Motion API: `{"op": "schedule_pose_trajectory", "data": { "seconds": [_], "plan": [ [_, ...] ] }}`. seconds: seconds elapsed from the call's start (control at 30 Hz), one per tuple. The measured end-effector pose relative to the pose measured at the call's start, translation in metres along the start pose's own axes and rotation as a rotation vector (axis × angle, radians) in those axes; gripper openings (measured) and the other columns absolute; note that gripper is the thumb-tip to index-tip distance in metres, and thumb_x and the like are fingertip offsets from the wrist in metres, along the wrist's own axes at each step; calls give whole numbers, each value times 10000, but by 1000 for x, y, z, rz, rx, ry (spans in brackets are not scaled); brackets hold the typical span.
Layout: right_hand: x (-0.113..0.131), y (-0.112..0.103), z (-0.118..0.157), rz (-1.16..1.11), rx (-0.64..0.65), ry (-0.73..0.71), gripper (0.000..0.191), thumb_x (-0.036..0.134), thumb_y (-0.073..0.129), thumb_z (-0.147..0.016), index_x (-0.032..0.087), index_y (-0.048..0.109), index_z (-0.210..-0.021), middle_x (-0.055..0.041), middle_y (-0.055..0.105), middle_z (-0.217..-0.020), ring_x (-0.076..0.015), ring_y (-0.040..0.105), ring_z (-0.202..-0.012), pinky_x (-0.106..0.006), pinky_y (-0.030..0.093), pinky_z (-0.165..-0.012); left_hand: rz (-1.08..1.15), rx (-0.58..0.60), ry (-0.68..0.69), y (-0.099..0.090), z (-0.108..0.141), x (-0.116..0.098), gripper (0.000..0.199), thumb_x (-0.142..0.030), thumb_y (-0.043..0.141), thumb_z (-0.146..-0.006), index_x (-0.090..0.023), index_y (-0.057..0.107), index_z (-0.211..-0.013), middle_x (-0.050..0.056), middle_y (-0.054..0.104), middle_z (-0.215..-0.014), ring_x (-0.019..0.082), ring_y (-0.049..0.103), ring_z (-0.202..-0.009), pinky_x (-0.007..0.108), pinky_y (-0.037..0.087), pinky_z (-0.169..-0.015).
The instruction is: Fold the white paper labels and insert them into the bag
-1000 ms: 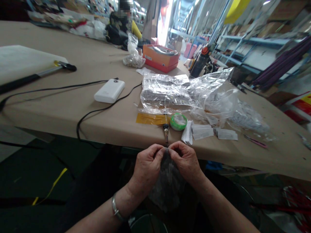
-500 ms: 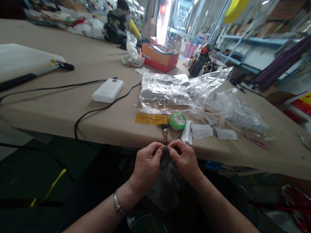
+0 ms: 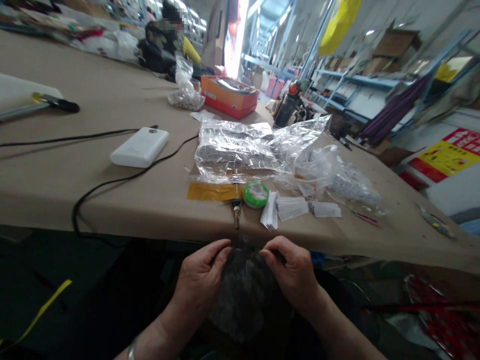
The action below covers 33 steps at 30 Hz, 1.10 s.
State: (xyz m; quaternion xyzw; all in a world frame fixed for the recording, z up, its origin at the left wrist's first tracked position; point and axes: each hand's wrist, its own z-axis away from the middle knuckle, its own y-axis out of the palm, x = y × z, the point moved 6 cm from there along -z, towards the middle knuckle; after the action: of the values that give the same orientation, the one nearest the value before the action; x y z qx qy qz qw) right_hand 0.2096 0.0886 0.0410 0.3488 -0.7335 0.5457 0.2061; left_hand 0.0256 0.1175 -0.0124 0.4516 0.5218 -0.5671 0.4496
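My left hand (image 3: 204, 270) is closed in a pinch, thumb against forefinger, above my lap. Across a small gap, my right hand (image 3: 290, 262) pinches in the same way. Anything between the fingertips is too small or blurred to make out. A clear crumpled plastic bag (image 3: 242, 300) lies below and between both hands; whether the fingers touch its edge I cannot tell. Just beyond them, a soldering iron (image 3: 236, 212) points its metal tip toward me at the table edge. Beside it sit a green tape roll (image 3: 256, 194) and strips of printed white labels (image 3: 291, 207).
Amber tape (image 3: 210, 191) lies under the iron. Clear plastic bags (image 3: 240, 150) spread behind it. To the left are a white power bank (image 3: 140, 147) and black cable (image 3: 112, 179). An orange box (image 3: 228, 97) stands farther back, with a person (image 3: 161, 45) beyond. Pink tweezers (image 3: 364, 218) lie right.
My hands were together at the soldering iron's tip; they have drawn back toward me and moved apart. The view has shifted, so the table's things appear farther left.
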Motion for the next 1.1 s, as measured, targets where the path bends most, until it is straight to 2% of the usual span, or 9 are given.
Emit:
{"op": "schedule_pose_trajectory", "data": {
  "seconds": [0.1,0.2,0.27,0.57,0.63,0.73,0.83,0.97,1.1],
  "plan": [
    [-8,-23,-4,282,-137,-117,154,258,538,-873,203,618,-992,-63,637,-915,-206,575,-876,-334,476,-801,-29,-86,-6,-6,-2,9,231,-309,685,-700,-213,736,-905,53,735,-976,247,658,-933,309,479,-869],
    [-21,-23,-9,554,-115,-156,368,274,577,-844,180,563,-1200,-109,605,-1110,-287,504,-1060,-443,432,-912,-35,-40,-14,-1,1,16,190,-315,670,-714,-214,740,-859,49,742,-911,241,669,-865,302,490,-828],
    [-28,-19,-9,637,-93,-172,354,254,567,-851,181,580,-1197,-106,605,-1126,-296,482,-1095,-452,416,-919,-35,11,-17,4,4,18,155,-306,656,-732,-218,736,-831,37,741,-854,224,669,-810,277,493,-766],
    [-31,-32,-1,375,-255,-315,193,159,509,-888,220,675,-966,-54,676,-908,-196,588,-929,-370,479,-838,122,210,-159,43,12,-2,135,-264,631,-747,-174,700,-674,27,680,-675,166,592,-681,238,435,-649],
    [-24,-33,4,318,-244,-338,194,146,511,-881,223,660,-978,-56,671,-918,-196,589,-928,-376,491,-836,275,278,-259,59,14,-8,139,-280,651,-741,-152,692,-702,39,672,-681,160,587,-678,242,443,-642],
    [-6,-27,22,299,-198,-382,189,127,511,-869,217,638,-976,-59,670,-953,-212,579,-978,-400,485,-863,674,378,-474,86,20,-14,219,-342,663,-752,-131,664,-812,67,679,-774,156,611,-710,257,476,-655],
    [14,-17,41,312,-135,-436,184,106,513,-857,207,620,-967,-56,676,-980,-224,571,-1018,-408,468,-886,940,414,-553,105,21,-18,229,-330,670,-760,-110,630,-812,48,649,-733,99,573,-604,205,455,-563],
    [18,-16,46,298,-73,-459,207,117,498,-865,214,596,-1020,-51,670,-1009,-223,560,-1033,-406,458,-913,891,335,-581,109,18,-11,140,-206,688,-738,-93,611,-764,23,617,-664,74,541,-531,167,415,-470],
    [-9,-37,17,384,-136,-312,337,263,469,-911,161,510,-1230,-120,605,-1115,-260,505,-1112,-445,440,-960,717,332,-624,104,21,-5,143,-216,623,-801,-106,613,-893,55,657,-734,119,610,-579,240,506,-547]
  ]
}}
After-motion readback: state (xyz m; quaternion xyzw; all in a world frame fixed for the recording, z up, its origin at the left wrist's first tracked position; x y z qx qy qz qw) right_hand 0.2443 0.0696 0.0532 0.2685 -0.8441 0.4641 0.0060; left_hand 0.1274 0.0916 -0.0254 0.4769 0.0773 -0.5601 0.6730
